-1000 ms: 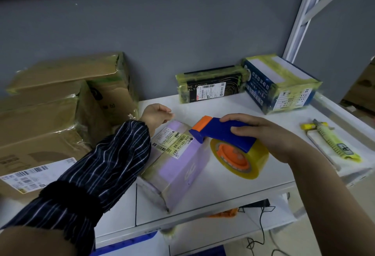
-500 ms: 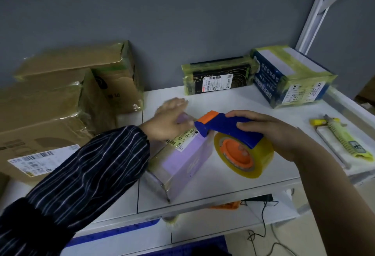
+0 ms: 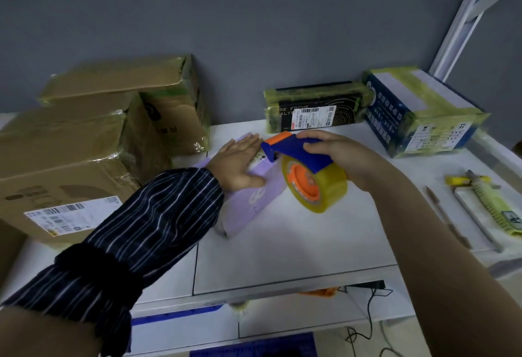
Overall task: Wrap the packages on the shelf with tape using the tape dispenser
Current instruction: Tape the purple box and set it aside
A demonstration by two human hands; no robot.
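A purple package (image 3: 255,201) with a white label lies on the white shelf (image 3: 296,255). My left hand (image 3: 240,163) presses flat on its top, fingers straight. My right hand (image 3: 341,158) grips the blue handle of the tape dispenser (image 3: 299,156), whose orange tip sits at the package's far end beside my left fingertips. Its roll of yellowish clear tape (image 3: 317,188) on an orange hub hangs just right of the package.
Taped brown cartons (image 3: 84,141) are stacked at the left. A black taped box (image 3: 315,110) and a blue taped box (image 3: 421,119) stand against the grey wall. A taped utility knife (image 3: 491,201) and flat items lie at the right. A shelf post (image 3: 463,20) rises at far right.
My left hand moved from beside the package onto its top and flattened out. The dispenser's tip came up to the package's far end, and the camera view shifted left.
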